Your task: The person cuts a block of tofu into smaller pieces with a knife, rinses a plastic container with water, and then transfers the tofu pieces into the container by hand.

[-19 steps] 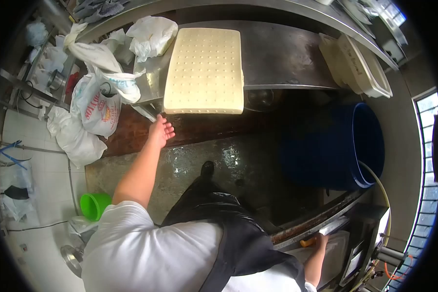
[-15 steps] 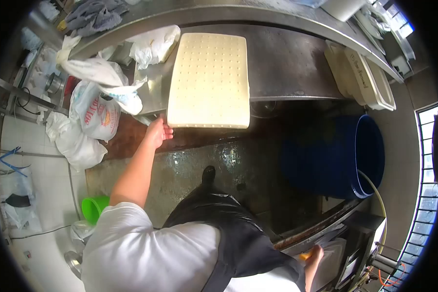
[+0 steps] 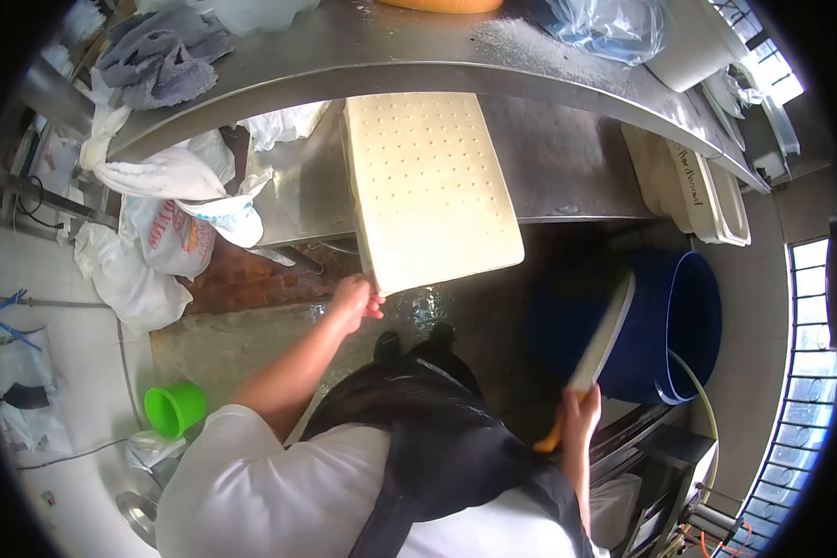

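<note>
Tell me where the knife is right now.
In the head view, the knife is on the right, in the person's right hand, its blade seen against the blue barrel.

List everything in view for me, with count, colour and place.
Dotted slab: one, cream, overhanging the lower steel surface
Knife: one, pale blade, orange handle, in the right hand
Upper steel shelf: one, grey, top
Cloth: grey, upper shelf's left; count unclear
Clear bag: one, bluish, upper shelf's right
Rounded object: one, orange, top edge, cut off
Tubs: at least two, off-white, lower surface's right end
Barrel: one, blue, right
Hose: one, yellowish, at the barrel
Plastic bags: several, white, left
Bucket: one, green, lower left
Window: one, barred, far right
Apron: one, black, worn
Left hand: one, bare, at slab's near-left corner
Right hand: one, bare, lower right
</note>
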Motion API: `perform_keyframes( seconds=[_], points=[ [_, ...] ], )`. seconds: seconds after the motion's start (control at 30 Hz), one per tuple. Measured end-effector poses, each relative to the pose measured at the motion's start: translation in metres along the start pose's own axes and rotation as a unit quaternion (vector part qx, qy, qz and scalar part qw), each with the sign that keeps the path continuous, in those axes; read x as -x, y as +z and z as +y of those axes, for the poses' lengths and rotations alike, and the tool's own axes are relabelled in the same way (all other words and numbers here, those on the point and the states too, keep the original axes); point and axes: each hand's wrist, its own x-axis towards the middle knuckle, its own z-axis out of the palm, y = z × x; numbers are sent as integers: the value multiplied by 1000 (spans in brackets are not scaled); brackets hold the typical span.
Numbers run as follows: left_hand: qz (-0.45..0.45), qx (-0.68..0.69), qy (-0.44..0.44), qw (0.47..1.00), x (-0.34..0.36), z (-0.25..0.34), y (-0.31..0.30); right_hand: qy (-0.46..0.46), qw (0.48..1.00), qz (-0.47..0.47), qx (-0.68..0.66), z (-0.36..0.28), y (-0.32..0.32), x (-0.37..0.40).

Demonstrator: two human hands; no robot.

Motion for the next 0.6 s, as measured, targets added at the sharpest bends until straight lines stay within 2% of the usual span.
perform_keyframes(
  seconds=[0.03, 0.07, 0.1, 0.17, 0.2, 0.23, 0.27, 0.3, 0.33, 0.37, 0.43, 0.47, 0.53, 0.6],
  points=[
    [-27, 7, -5, 1000, -1, -2, 10, -2, 997, -35, 74, -24, 15, -26],
    [-27, 7, -15, 1000, -5, -4, 18, -88, 983, -57, 150, -32, 30, -59],
    [-2, -30, -6, 1000, -6, -3, 24, -38, 981, -100, 161, -77, 52, -72],
    [28, -58, 6, 998, -8, 2, 30, -143, 946, -130, 259, -117, 95, -112],
    [132, -243, 188, 942, -10, 7, 28, -163, 943, -173, 234, -126, 117, -133],
    [228, -410, 353, 809, -15, 17, 27, -176, 937, -188, 235, -147, 143, -146],
    [236, -403, 356, 809, -19, 34, 27, -218, 915, -213, 264, -174, 164, -156],
    [227, -452, 392, 768, -18, 56, 24, -297, 884, -211, 294, -180, 189, -177],
    [216, -500, 422, 724, -21, 73, 22, -289, 888, -232, 274, -200, 213, -183],
    [221, -497, 420, 727, -31, 82, 21, -289, 884, -246, 273, -219, 233, -185],
    [114, -619, 299, 717, -52, 97, 15, -258, 875, -285, 293, -251, 277, -199],
    [118, -615, 295, 721, -56, 103, 14, -260, 871, -291, 298, -260, 296, -208],
    [58, -644, 202, 736, -55, 112, 12, -266, 861, -319, 293, -272, 333, -224],
    [56, -645, 198, 735, -58, 110, 9, -376, 824, -293, 307, -262, 377, -264]
  ],
)
